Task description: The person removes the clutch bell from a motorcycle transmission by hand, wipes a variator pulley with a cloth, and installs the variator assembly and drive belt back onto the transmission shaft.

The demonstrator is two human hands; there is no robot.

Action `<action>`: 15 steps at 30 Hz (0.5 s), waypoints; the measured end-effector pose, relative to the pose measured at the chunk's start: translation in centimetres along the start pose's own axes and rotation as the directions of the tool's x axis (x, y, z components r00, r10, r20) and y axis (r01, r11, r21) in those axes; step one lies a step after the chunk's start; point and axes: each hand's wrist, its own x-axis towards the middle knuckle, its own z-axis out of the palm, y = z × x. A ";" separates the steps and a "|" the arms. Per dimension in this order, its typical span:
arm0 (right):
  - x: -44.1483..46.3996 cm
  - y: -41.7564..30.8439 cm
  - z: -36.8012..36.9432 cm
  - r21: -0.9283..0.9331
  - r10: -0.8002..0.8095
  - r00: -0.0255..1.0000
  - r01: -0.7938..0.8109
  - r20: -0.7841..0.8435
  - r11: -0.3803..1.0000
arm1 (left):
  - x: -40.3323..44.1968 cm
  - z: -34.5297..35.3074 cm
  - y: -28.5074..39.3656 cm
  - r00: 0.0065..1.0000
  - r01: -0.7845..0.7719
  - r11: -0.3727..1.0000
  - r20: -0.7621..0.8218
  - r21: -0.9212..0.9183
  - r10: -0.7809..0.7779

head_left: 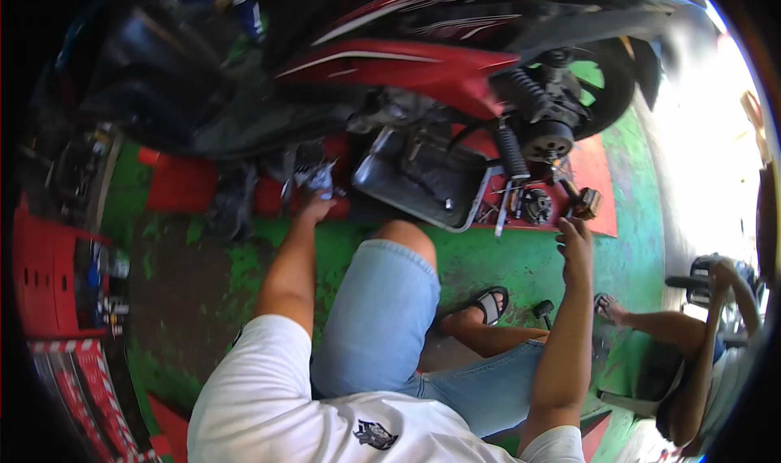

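My left hand (318, 206) reaches the red platform, at the lower edge of a small bluish-white thing (322, 180) too blurred to name. Its fingers look curled, partly hidden there. My right hand (575, 237) is raised on the right, fingers apart and nothing visible in it. Just beyond its fingertips lies a cordless power tool (587, 203) with a yellow-and-black battery end. Left of that tool sits a round metal part (537, 206). Between my hands lies a grey metal tray (382, 188) with a small shiny piece (448, 204) in it.
A red and black scooter (439, 72) stands over the platform, its rear wheel hub (547, 141) exposed. Dark parts (232, 203) lie at the left. A red cabinet (53, 272) stands far left. Another person (700, 357) sits at the right on the green floor.
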 end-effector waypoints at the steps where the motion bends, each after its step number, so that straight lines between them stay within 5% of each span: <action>1: 0.4 0.3 0.1 -0.001 -0.014 1.000 0.014 0.023 1.000 | 1.0 0.2 -0.6 0.998 0.047 0.995 0.039 -0.084 -0.044; 3: 1.2 1.0 0.5 -0.028 -0.104 0.994 0.105 0.028 0.994 | 1.9 0.4 -1.3 0.994 0.076 0.985 0.091 -0.154 -0.063; 6: 0.7 -0.9 1.7 -0.005 -0.116 0.993 0.116 0.002 0.993 | 6.4 2.3 -6.5 0.970 -0.131 0.989 -0.197 0.069 0.142; 7: 0.6 -1.6 1.9 -0.058 -0.127 0.992 0.128 0.018 0.990 | 5.3 1.0 -4.7 0.937 -0.147 0.972 -0.287 0.185 0.197; 8: 0.8 -1.5 2.2 -0.022 -0.168 0.985 0.169 0.024 0.985 | -3.5 -1.0 2.9 0.957 0.010 0.951 -0.278 0.308 0.080; 9: 1.2 -1.3 2.5 0.011 -0.214 0.976 0.213 0.038 0.977 | -6.7 -0.8 4.4 0.914 -0.108 0.994 -0.394 -0.004 0.098; 10: 1.1 -1.5 2.6 -0.085 -0.248 0.969 0.249 0.017 0.965 | -2.6 -0.4 -0.2 0.782 -0.378 0.925 -0.523 0.032 0.338; 12: 0.3 -2.4 2.8 -0.134 -0.234 0.972 0.235 0.025 0.963 | -11.8 -1.0 6.1 0.812 -0.407 0.861 -0.552 -0.305 0.188; 15: -1.4 -3.7 2.9 -0.190 -0.283 0.958 0.285 0.035 0.940 | -16.2 -3.9 7.7 0.777 -0.466 0.809 -0.602 -0.358 0.182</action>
